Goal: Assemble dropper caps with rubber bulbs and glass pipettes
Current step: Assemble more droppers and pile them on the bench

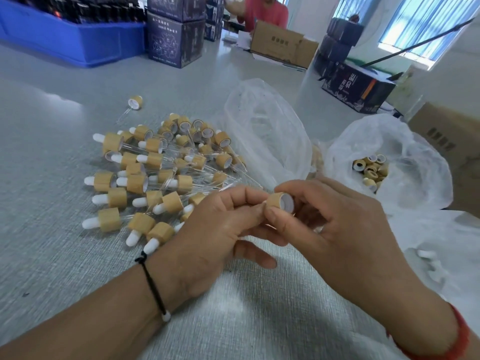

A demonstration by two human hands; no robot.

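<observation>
A bamboo-coloured dropper cap (280, 201) with a white inner rim is held between both hands over the table. My right hand (335, 229) pinches it with thumb and forefinger. My left hand (220, 224) has its fingertips curled against the cap's left side; whatever it holds there is hidden. A pile of assembled droppers (155, 172), with white bulbs and glass pipettes, lies to the left. One assembled dropper (133, 103) lies apart, farther back. Loose caps (371, 168) sit in an open plastic bag on the right. White bulbs (428, 258) show blurred in a bag at the lower right.
A clear plastic bag (262, 126) stands behind my hands. A blue crate (65, 40), dark printed boxes (174, 40) and cardboard cartons (283, 45) line the far side. Another carton (446, 141) sits at the right edge. A person in red (265, 11) works at the back.
</observation>
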